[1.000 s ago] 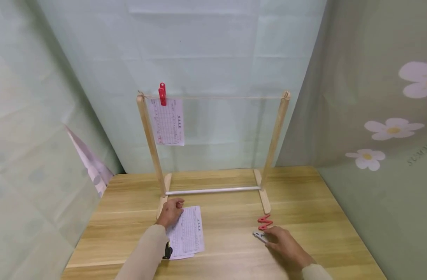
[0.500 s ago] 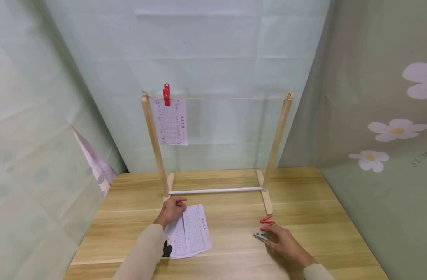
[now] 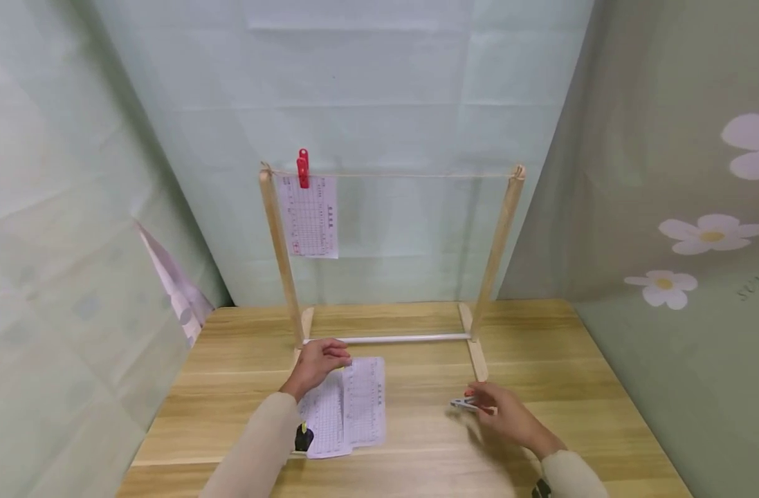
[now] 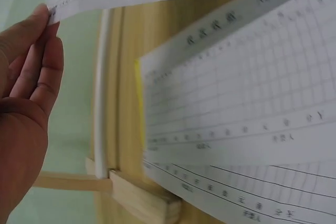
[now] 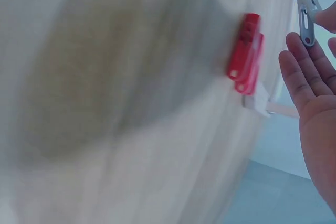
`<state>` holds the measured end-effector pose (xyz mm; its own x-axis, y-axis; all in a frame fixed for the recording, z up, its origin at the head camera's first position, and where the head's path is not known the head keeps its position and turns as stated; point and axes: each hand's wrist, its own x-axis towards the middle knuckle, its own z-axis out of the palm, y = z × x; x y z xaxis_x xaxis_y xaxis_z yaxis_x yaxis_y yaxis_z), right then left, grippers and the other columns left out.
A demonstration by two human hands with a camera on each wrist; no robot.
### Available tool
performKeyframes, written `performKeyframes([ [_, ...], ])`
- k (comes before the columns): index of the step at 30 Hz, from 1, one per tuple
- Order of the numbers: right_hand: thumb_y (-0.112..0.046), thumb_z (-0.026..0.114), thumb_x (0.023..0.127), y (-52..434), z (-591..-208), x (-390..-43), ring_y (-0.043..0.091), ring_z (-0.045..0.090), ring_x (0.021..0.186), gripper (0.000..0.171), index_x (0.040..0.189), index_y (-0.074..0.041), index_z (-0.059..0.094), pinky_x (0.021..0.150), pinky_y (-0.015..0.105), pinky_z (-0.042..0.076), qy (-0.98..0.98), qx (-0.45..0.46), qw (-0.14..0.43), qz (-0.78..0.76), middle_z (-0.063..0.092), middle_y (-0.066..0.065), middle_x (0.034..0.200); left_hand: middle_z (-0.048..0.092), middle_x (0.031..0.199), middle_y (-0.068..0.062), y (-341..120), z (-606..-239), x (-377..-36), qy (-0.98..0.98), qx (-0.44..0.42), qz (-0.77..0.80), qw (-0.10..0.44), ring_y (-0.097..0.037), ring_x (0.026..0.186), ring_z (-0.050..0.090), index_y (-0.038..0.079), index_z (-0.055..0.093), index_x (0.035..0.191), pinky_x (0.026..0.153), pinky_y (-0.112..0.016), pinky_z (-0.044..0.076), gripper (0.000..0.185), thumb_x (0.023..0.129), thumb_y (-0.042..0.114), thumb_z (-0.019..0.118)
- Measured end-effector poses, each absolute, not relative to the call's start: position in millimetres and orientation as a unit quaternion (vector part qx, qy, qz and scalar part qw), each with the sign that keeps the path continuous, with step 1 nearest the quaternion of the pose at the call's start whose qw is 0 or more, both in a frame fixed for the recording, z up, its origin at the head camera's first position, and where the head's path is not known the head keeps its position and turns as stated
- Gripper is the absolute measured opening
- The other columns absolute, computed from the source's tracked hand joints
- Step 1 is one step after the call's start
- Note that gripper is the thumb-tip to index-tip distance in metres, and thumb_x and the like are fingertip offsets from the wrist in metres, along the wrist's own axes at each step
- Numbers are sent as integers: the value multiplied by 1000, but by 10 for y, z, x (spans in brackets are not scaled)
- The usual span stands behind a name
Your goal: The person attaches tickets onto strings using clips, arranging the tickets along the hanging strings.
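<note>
Both arms wear long, close-fitting sleeves of plain beige cloth, reaching down to the wrists. The left sleeve [image 3: 254, 443] runs up from the lower middle of the frame; the right sleeve [image 3: 569, 477] shows only at the lower right corner, with a dark band at its cuff. Both hands are bare, ringless.

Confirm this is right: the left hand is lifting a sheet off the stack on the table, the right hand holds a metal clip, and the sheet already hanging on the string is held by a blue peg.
Not quite: the peg on the hanging sheet is red, not blue, as the head view shows. The rest stands: the left hand pinches a sheet off the stack, and the right hand holds the metal clip.
</note>
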<state>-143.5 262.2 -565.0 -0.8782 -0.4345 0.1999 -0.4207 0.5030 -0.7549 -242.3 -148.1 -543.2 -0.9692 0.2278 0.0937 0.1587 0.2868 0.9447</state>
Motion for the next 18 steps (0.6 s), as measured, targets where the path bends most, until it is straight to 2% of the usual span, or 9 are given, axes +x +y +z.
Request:
performKeyframes([
  [4,10,66,86,2620,-5549,-1497,22,68,92,48,131,16,51,79,34,58,875,-248,-1,-416,66,17,109,74,86,-13,-1452,-5343,-2407,804,126,579,41,-16,78,72,-9,69,103,69,-22,55,24,81,-6,79],
  [8,6,67,86,2616,-5464,-1542,24,67,93,50,133,13,51,82,36,57,879,-237,-9,-414,65,18,109,74,86,-9,-1423,-5246,-2390,812,117,570,52,-15,79,71,-6,70,103,69,-23,55,23,83,0,80],
  [14,9,68,85,2576,-5356,-1577,23,66,92,50,133,9,53,83,41,57,861,-228,-49,-451,65,18,108,74,89,-12,-1398,-5092,-2366,805,138,575,44,-15,80,71,-9,69,106,72,-23,56,24,84,-1,77],
  [18,12,69,84,2537,-5285,-1594,23,66,93,47,129,10,56,82,35,57,842,-227,-86,-481,65,21,107,73,90,-15,-1360,-4992,-2340,799,163,578,17,-13,80,70,-9,70,104,72,-21,56,23,83,-3,78],
])
